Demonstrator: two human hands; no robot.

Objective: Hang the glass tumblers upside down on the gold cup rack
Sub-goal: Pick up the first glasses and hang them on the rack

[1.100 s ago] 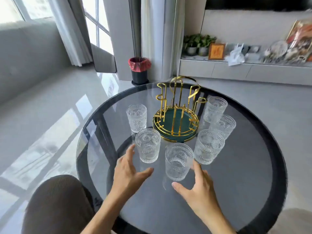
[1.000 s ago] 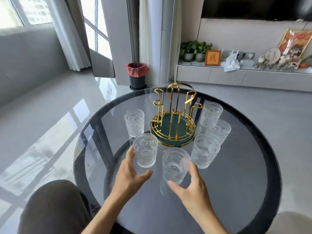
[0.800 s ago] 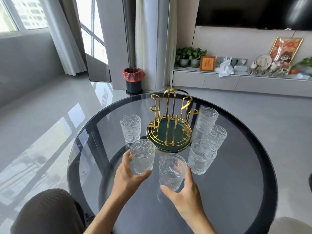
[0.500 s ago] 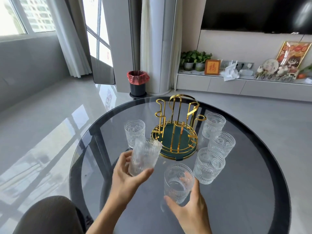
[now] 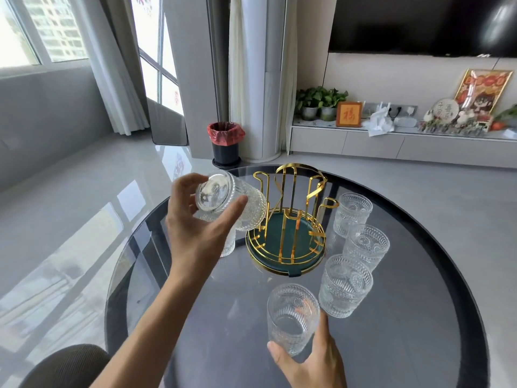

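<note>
The tilted tumbler [image 5: 232, 203] is clear glass with bumpy dots and lines pressed all over its side. Its thick round bottom is smooth and shiny. It is up in the air in the middle of the frame, a little left of center, just left of the gold cup rack [image 5: 288, 225].

The left hand [image 5: 195, 225] wraps around it. The fingers curl over the top left of the glass and the thumb presses on its lower right side. The glass sticks out of the hand toward the upper right.

The glass is tipped on its side. Its bottom faces the camera and a bit up and left. Its open mouth points away, down and to the right, toward the rack. So its long line runs from upper left to lower right.

The rack has tall gold loops standing up from a round green tray with a gold rim. It sits on the round dark glass tabletop [image 5: 419, 317].

At the bottom of the frame the right hand [image 5: 310, 362] grips the near tumbler [image 5: 292, 317], which stands upright with its mouth up
</note>
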